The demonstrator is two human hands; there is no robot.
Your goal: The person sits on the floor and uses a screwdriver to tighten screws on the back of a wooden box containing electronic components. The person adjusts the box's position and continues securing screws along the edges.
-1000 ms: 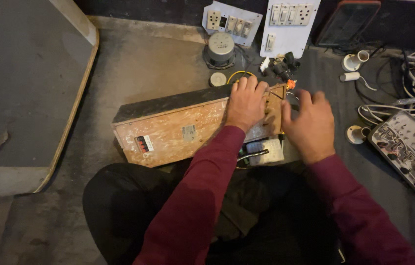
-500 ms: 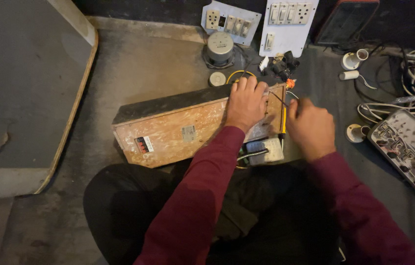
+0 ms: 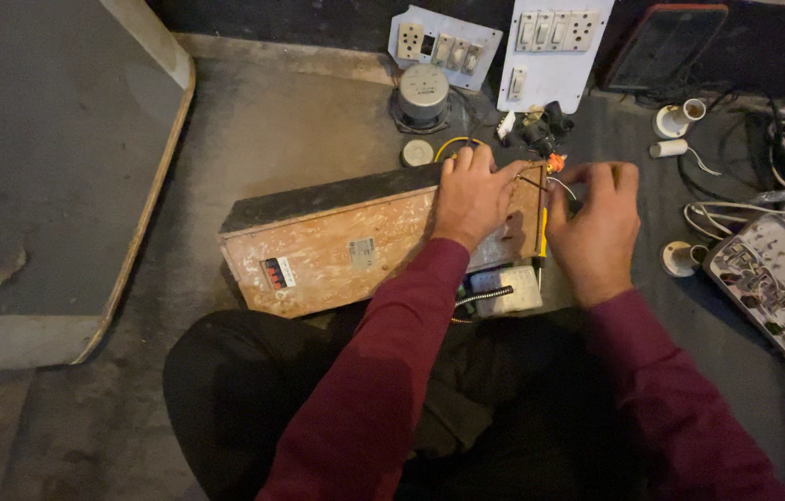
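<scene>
Left hand (image 3: 473, 197) lies flat on the right end of the wooden electrical board (image 3: 337, 246), fingers spread, gripping nothing. Right hand (image 3: 595, 227) sits at its 3 o'clock, fingertips pinched on a thin wire (image 3: 559, 185) at the board's top right corner. Yellow-handled screwdriver (image 3: 541, 237) stands between the hands; orange connector (image 3: 555, 163) at 12 o'clock of the pinch

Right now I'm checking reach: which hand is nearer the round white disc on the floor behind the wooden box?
Left. The left hand rests on the wooden box just beside the round white disc; the right hand sits farther off, past the box's right end.
</scene>
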